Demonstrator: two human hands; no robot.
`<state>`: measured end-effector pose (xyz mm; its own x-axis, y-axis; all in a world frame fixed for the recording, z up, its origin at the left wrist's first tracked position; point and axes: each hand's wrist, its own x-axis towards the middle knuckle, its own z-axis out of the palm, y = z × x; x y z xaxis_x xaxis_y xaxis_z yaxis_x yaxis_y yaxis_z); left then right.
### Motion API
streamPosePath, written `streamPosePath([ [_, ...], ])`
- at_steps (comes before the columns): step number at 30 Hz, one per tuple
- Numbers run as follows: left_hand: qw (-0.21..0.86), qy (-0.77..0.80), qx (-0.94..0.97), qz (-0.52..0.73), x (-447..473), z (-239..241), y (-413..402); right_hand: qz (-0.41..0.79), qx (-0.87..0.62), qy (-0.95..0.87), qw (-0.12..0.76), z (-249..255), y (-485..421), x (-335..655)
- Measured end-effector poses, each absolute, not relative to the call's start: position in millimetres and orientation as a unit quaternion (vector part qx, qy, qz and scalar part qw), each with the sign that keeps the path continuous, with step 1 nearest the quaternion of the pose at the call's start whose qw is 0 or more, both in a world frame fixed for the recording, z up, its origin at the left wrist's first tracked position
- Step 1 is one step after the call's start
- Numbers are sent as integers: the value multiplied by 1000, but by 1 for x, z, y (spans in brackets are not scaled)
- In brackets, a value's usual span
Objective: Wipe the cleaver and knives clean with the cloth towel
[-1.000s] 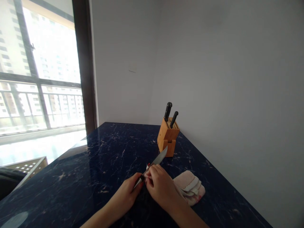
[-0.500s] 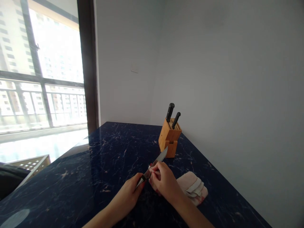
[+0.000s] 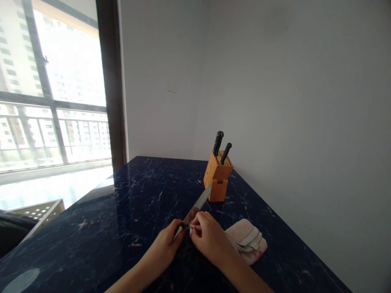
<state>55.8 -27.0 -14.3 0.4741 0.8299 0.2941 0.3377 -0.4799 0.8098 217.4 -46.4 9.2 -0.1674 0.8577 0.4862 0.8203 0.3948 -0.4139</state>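
Note:
A kitchen knife (image 3: 198, 204) is held by its dark handle in my left hand (image 3: 166, 243), its blade slanting up and to the right above the table. My right hand (image 3: 209, 238) is closed beside the blade near the handle, fingertips pinched on a small whitish piece (image 3: 191, 230), mostly hidden; whether it is cloth I cannot tell. Behind the knife tip stands a wooden knife block (image 3: 217, 177) with two black-handled knives in it. To the right of my right hand lies a folded white and pink towel (image 3: 247, 240), partly behind my wrist.
Everything rests on a dark blue marbled table (image 3: 146, 195). A grey wall (image 3: 290, 122) runs along its right side. At the left are a bright window (image 3: 73, 81) and a pale perforated chair or crate (image 3: 42, 211) holding something dark.
My right hand has slid along the blade toward the handle. The red and white bit seen past the blade's edge is out of sight. The knife has shifted slightly left.

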Motion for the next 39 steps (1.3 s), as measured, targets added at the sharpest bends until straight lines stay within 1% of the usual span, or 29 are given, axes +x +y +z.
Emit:
streamPosePath([
  [7,350,376,788,341,55,-11,-29,47,-563,-729,385,5,-41,221],
  [13,324,377,805,324,55,-7,-31,41,-549,-712,437,5,-31,235],
  [16,316,376,813,313,55,-5,-32,48,-543,-692,473,6,-24,245],
  [21,315,368,821,302,53,-2,-33,96,-548,-620,552,12,-15,261],
  [24,311,367,825,297,53,-2,-34,94,-563,-583,579,16,-13,269],
  [33,310,366,827,292,53,0,-37,75,-567,-576,584,15,-8,282],
  [36,311,368,825,296,52,-2,-36,85,-556,-600,569,11,-9,273],
  [39,315,373,819,301,53,-3,-35,83,-545,-649,524,5,-16,256],
])
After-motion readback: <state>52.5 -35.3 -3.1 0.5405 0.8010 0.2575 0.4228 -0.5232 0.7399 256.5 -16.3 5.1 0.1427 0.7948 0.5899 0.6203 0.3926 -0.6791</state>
